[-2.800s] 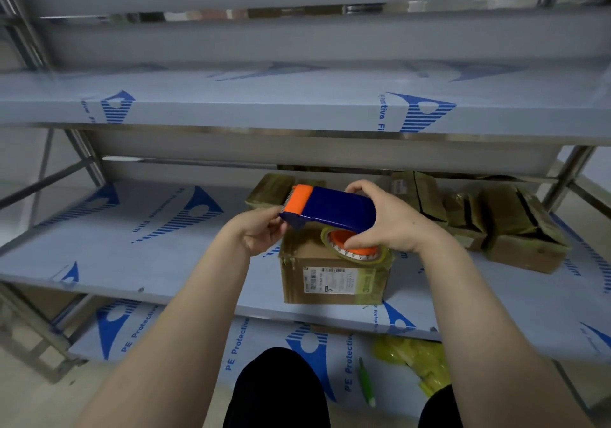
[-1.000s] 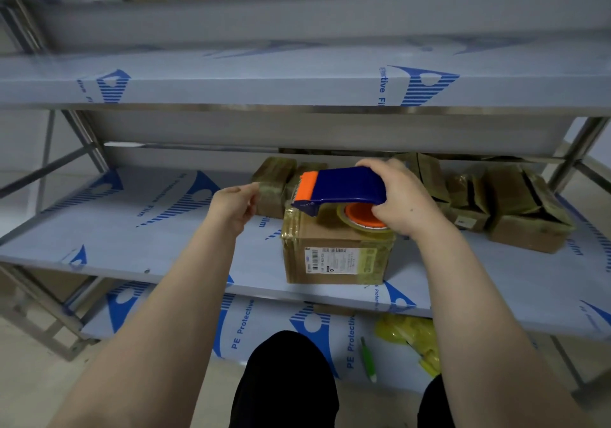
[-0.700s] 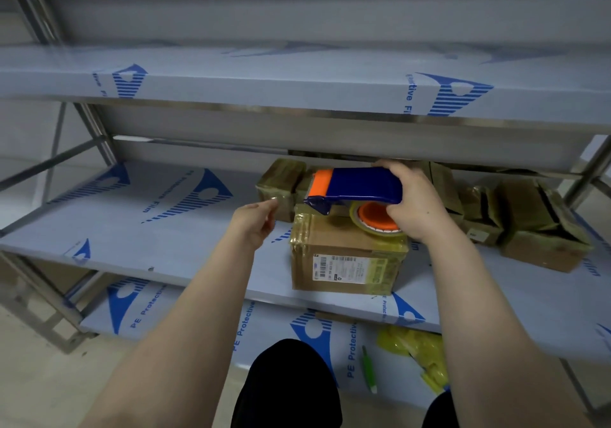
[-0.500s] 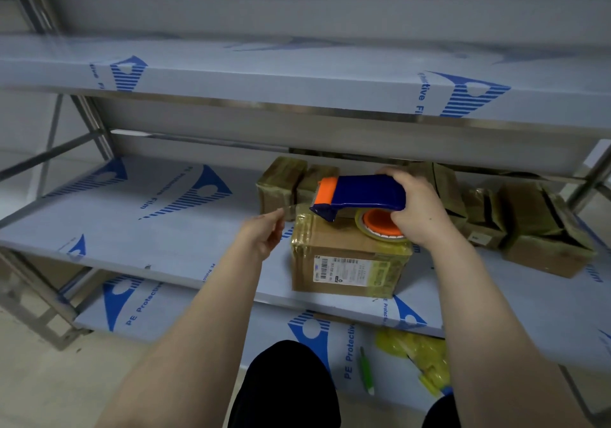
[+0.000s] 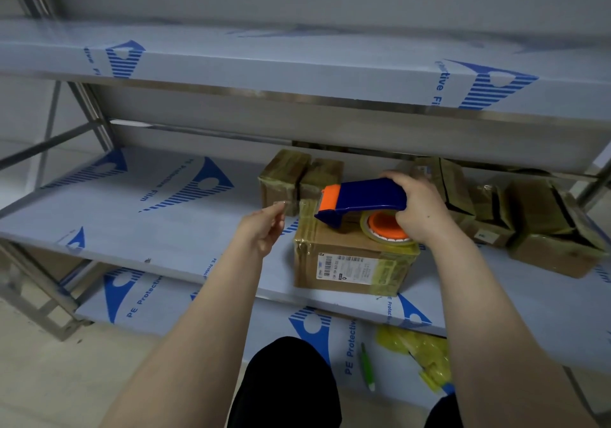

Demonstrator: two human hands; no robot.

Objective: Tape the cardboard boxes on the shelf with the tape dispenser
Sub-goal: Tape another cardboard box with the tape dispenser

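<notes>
Left hand (image 5: 261, 229) is out to the left of the front box (image 5: 350, 262), thumb and fingertips pinched on what looks like the loose tape end (image 5: 281, 203), a clear strip running back toward the dispenser's mouth. Pretty sure that's to hold the tape taut so it doesn't curl onto itself before it goes down.

Right hand (image 5: 420, 209) is wrapped around the handle of the tape dispenser (image 5: 363, 196) (blue body, orange nose, roll underneath). It's right over the top of the box, and the roll may be touching the cardboard, hard to say. The nose points left toward the box's left edge, which already has yellowish tape over it, so my guess is another strip is about to go across the top or down that side.

That box sits right at the front lip of the middle shelf (image 5: 165, 229), label facing out, so the front face is easy to reach. There's loads of bare shelf to the left, which gives the pulling hand its room. The right side is tighter, with a cluster of taped boxes (image 5: 555, 229) nearby. Two small taped boxes (image 5: 287, 179) sit just behind the rear-left corner, so there's not much space to run a strip over the back. The upper shelf (image 5: 297, 73) hangs over everything, so I wouldn't lift the dispenser high.
</notes>
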